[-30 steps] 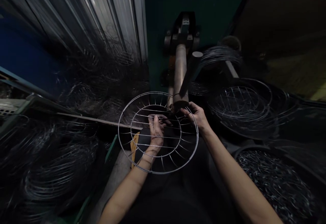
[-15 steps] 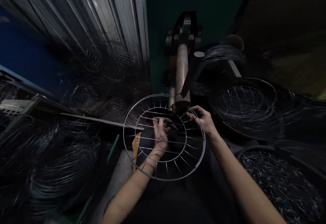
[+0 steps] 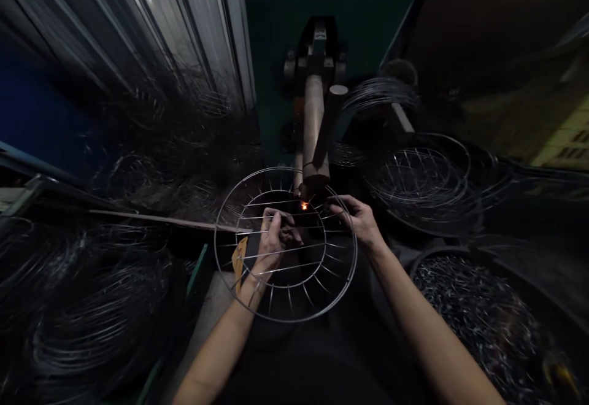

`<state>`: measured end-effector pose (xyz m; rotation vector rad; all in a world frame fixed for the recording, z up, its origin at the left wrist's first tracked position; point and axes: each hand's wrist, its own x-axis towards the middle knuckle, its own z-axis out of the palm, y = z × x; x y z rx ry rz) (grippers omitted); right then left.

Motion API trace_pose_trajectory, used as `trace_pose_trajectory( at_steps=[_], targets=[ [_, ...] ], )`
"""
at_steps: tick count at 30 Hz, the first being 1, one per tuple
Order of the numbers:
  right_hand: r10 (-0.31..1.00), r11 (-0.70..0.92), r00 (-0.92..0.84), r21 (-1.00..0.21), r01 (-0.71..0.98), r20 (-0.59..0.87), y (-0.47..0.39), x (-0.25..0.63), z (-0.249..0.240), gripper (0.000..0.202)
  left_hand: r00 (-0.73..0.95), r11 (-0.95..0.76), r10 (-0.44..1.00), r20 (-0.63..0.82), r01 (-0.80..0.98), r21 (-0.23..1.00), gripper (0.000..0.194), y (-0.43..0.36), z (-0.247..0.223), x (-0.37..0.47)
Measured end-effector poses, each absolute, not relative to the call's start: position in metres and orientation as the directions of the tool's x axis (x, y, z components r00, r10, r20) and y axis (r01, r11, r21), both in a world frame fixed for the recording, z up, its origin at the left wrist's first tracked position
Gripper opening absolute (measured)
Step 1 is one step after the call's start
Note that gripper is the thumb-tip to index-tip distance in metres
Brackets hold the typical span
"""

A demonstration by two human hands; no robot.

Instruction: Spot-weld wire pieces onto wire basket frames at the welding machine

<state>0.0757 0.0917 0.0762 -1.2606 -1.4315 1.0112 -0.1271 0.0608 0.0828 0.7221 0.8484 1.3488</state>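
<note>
Steel wire forms the round grille (image 3: 289, 321), held near the centre beneath the machine's cylindrical arm (image 3: 314, 104), beside an orange spark (image 3: 304, 206). The right hand (image 3: 363, 221) pinches its right rim, probably to steady it at the contact point. The left hand (image 3: 270, 245) has curled fingers below the crossbars; whether they grip is unclear. Near right, a bin (image 3: 488, 253) contains small metal pieces (image 3: 469, 307); near left, a green-edged crate (image 3: 197, 269) holds wire hoops (image 3: 96, 325).

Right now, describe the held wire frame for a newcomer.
From the green machine, follow the metal cylinder down to the orange spark. The double-ringed wire frame there has the left hand and right hand at it; other wirework lies heaped.
</note>
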Motion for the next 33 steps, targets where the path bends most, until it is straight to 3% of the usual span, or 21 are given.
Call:
trace_pose_trajectory(
  at_steps=[6, 20, 33],
  targets=[
    [0.991, 0.133, -0.058, -0.977, 0.164, 0.125, 0.124, 0.069, 0.078, 0.027, -0.074, 0.04, 0.993, -0.093, -0.526, 0.849, 0.026, 0.06, 0.067, -0.12],
    [0.988, 0.133, -0.098, -0.982, 0.138, 0.12, 0.137, 0.062, 0.074, 0.031, -0.084, -0.006, 0.995, -0.052, -0.581, 0.814, 0.022, 0.065, 0.06, -0.123],
    [0.987, 0.149, -0.083, -0.974, 0.168, 0.137, 0.123, 0.072, 0.078, 0.033, -0.147, -0.047, 0.988, -0.05, -0.592, 0.805, 0.019, 0.061, 0.078, -0.119]
  ],
)
